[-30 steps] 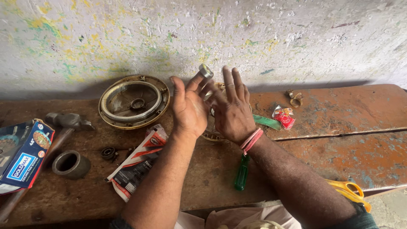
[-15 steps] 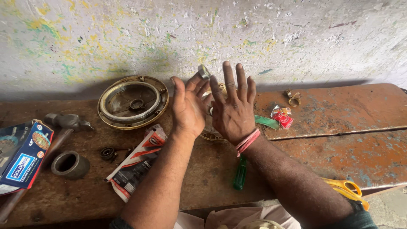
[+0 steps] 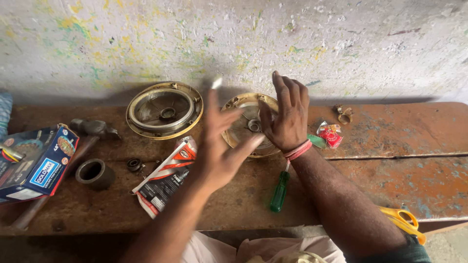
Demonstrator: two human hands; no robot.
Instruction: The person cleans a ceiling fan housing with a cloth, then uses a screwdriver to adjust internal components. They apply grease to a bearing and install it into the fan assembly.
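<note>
My right hand (image 3: 287, 119) lies spread over a round brass-rimmed metal cover (image 3: 239, 129) on the wooden bench (image 3: 390, 165), its thumb beside the cover's central hub. A red band circles that wrist. My left hand (image 3: 224, 146) hovers just left of the cover, blurred by motion, fingers apart. A small pale metal piece (image 3: 216, 82) shows at its raised fingertip; the blur hides whether it is gripped. A green-handled screwdriver (image 3: 280, 192) lies below my right wrist.
A second round cover (image 3: 165, 111) sits at the left. A red-and-white sachet (image 3: 163, 178), small bearing (image 3: 134, 164), dark ring (image 3: 95, 173), hammer (image 3: 92, 129) and blue box (image 3: 39, 163) lie further left. A red wrapper (image 3: 330, 135), brass fitting (image 3: 345, 114) and yellow scissors (image 3: 402, 219) lie to the right.
My left hand has swung away to the left and down from my right hand, uncovering the round cover. My right hand stays on the cover.
</note>
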